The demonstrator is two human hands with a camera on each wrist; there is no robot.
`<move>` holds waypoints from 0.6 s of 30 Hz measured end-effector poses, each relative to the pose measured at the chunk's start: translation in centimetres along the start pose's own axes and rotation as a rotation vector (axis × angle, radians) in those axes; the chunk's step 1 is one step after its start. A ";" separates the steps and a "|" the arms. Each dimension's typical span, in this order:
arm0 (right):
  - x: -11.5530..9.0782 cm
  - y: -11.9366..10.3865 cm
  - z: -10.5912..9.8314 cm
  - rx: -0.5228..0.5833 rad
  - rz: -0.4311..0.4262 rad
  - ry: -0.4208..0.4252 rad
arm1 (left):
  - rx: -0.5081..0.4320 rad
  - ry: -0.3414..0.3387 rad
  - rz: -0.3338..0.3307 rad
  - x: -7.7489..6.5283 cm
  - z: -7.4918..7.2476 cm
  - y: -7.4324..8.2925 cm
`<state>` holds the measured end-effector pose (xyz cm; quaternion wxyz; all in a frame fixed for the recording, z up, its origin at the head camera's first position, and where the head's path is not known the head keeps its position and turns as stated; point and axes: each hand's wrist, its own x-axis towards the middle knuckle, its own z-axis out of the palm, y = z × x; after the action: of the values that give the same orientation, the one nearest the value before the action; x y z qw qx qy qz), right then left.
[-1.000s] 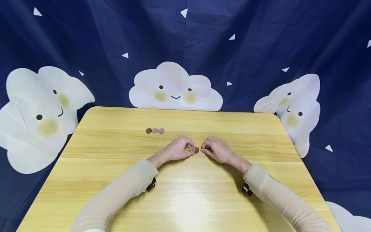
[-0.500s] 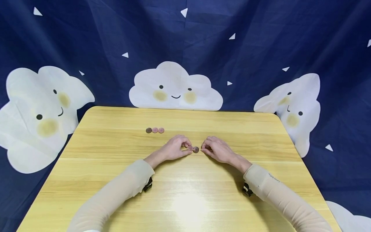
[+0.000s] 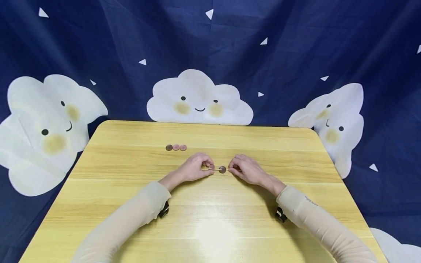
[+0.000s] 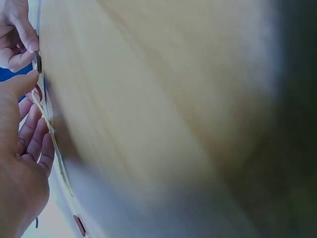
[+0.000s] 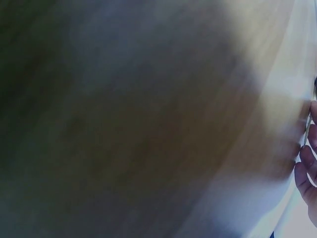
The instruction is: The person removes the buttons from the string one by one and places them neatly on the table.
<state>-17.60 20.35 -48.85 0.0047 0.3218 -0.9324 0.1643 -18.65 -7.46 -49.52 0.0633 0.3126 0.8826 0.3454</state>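
- A small dark brown button sits between a person's two hands at the middle of the tabletop, with a thin pale stick, toothpick-like, running from the left hand to its near edge.
- The button looks light, hard and flat, likely to skid on the smooth wood; the rim would be the place to hold it, between two fingertips, while the faces stay free.
- The stick appears slender and brittle, so a light grip near its tip would probably guide it best and spare it from snapping.
- The left hand pinches the stick between thumb and curled fingers; the left wrist view shows the stick lying along those fingers.
- The right hand has its fingers curled with the tips at the button's right edge, apparently steadying it; whether they pinch it or only touch it cannot be told.
- The right wrist view is blurred, showing only fingertips at the frame's edge.
- Three more buttons, one dark and two pinkish, lie in a touching row farther back on the left, well apart from the hands.
- A navy backdrop printed with smiling white clouds hangs behind.
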 end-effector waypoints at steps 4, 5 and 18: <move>0.0 0.0 -0.1 0.001 0.005 -0.001 | -0.009 0.009 -0.007 -0.2 -0.2 -0.1; 0.0 0.0 -0.1 0.002 0.005 -0.001 | -0.012 0.012 -0.009 -0.3 -0.2 -0.1; -0.1 0.0 0.0 0.003 -0.007 0.001 | 0.011 0.036 -0.027 -0.9 -1.1 -0.7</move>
<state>-17.53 20.39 -48.90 0.0051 0.3248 -0.9311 0.1660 -18.66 -9.01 -49.26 0.0505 0.2949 0.8896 0.3451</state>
